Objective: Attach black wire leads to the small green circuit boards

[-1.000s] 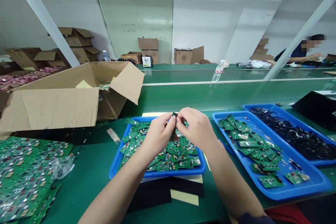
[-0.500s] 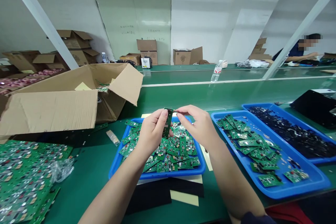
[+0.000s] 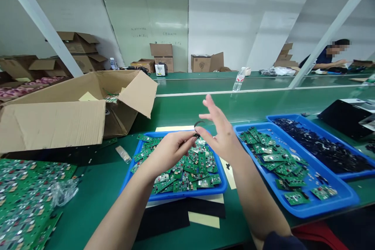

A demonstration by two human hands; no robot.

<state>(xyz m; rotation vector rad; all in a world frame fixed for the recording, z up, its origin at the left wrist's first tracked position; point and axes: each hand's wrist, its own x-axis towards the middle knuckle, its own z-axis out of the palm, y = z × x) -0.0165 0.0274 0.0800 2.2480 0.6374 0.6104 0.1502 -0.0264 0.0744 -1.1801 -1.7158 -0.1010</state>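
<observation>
My left hand (image 3: 172, 149) is closed over the near tray, its thumb and fingers pinched on a small dark piece. From there a thin black curved strip (image 3: 199, 122) arcs up toward my right hand. My right hand (image 3: 220, 136) is open, fingers spread and raised, its thumb tip close to the strip; I cannot tell whether it touches. No green board shows in the left fingers now; one may be hidden there. Below lies a blue tray (image 3: 187, 194) heaped with small green circuit boards (image 3: 191, 167).
To the right, one blue tray (image 3: 328, 208) holds more boards, another (image 3: 293, 117) black parts. Left are an open cardboard box (image 3: 55, 125), large board panels (image 3: 26, 199) and crumpled plastic (image 3: 63, 192). A bottle (image 3: 239, 80) stands behind; a co-worker (image 3: 328, 56) sits far right.
My right hand has opened from a pinch, fingers spreading upward. My left hand has lowered and turned; the upright green board it held is no longer visible. The black strip now shows.
</observation>
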